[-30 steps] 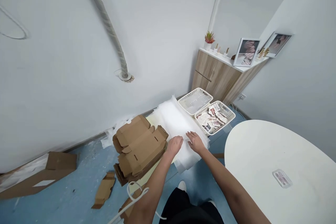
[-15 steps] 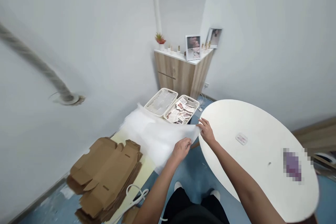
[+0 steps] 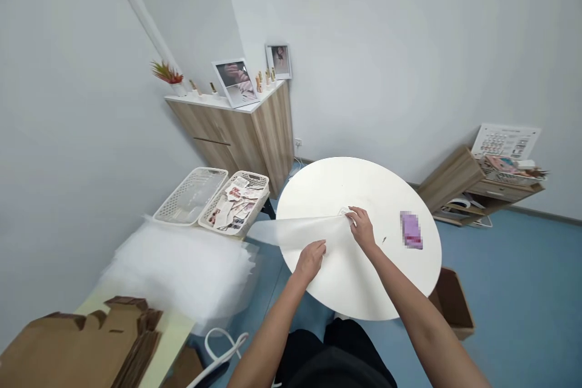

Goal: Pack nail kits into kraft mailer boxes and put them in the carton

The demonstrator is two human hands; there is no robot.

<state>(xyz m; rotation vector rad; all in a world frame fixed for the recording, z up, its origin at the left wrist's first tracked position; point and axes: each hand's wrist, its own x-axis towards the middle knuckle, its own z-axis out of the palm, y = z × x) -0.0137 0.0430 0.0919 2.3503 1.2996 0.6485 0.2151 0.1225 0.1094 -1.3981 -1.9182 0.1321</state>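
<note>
A thin, white, translucent packing sheet [image 3: 297, 232] stretches from the left over a round white table [image 3: 336, 179]. My right hand [image 3: 362, 228] pinches the sheet's far right corner between thumb and fingers. Lower and to the left, my left hand [image 3: 311, 262] has its fingers closed on the near edge of the same sheet. Just behind my right fingertips lies a small clear plastic case [image 3: 344, 211], partly covered by the hand and sheet. A purple packet [image 3: 411, 230], blurred by pixels, rests on the table to the right of my right hand.
On the left stand a pile of white sheets [image 3: 168, 267] and flattened cardboard boxes [image 3: 77, 345]. Behind are a white basket [image 3: 191, 194] with clear items and another basket [image 3: 236, 203] of printed cards. A cabinet [image 3: 227, 133] fills the corner; an open carton [image 3: 452, 303] stands right.
My view has turned right. Both hands have carried the sheet off the pile, and it now reaches over the round table, close to the plastic case.
</note>
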